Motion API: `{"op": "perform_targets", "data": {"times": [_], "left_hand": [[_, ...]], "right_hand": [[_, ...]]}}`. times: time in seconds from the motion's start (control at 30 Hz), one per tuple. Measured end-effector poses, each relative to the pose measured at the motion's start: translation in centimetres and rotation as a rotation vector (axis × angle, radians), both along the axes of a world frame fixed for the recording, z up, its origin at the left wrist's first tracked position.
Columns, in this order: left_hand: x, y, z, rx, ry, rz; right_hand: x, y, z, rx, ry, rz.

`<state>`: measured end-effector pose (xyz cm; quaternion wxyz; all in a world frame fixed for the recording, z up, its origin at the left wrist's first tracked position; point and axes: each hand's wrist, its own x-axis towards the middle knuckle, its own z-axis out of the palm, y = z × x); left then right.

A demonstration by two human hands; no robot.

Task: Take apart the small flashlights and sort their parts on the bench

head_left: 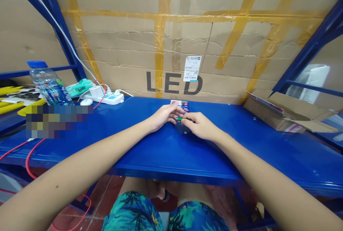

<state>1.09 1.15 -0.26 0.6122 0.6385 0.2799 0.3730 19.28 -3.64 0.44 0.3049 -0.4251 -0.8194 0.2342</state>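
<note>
Over a blue steel shelf top [214,152], my left hand [163,116] rests with its fingers spread, just below a small stack of thin red, white and blue items [180,106]. These might be pens, but the picture does not settle it. My right hand [197,125] comes in from the right, its fingertips pinching a small green object [179,118]. Both hands nearly meet there, and the fingers partly hide the stack's lower edge.
A white power strip [107,98] with plugged-in cables, a white computer mouse [86,102] and a water bottle [48,82] stand at the back left. Taped cardboard [174,45] forms the back wall. An open cardboard box [284,113] lies at right.
</note>
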Motion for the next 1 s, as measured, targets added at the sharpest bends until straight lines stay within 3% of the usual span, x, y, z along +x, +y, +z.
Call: {"op": "perform_targets", "data": {"times": [0.2, 0.47, 0.73, 0.87, 1.0], "left_hand": [[-0.1, -0.1, -0.3, 0.449, 0.255, 0.054], [-0.7, -0.2, 0.0, 0.676, 0.488, 0.166], [-0.8, -0.2, -0.4, 0.746, 0.585, 0.100], [-0.5, -0.7, -0.7, 0.812, 0.621, 0.040], [-0.1, -1.1, -0.8, 0.865, 0.713, 0.081]], "right_hand": [[0.4, 0.5, -0.4, -0.145, 0.057, -0.044], [2.1, 1.1, 0.3, -0.462, 0.235, -0.003], [2.5, 1.9, -0.1, -0.409, 0.171, -0.105], [2.0, 1.9, -0.5, -0.381, 0.206, -0.087], [1.8, 1.9, -0.8, -0.354, 0.205, -0.066]]}}
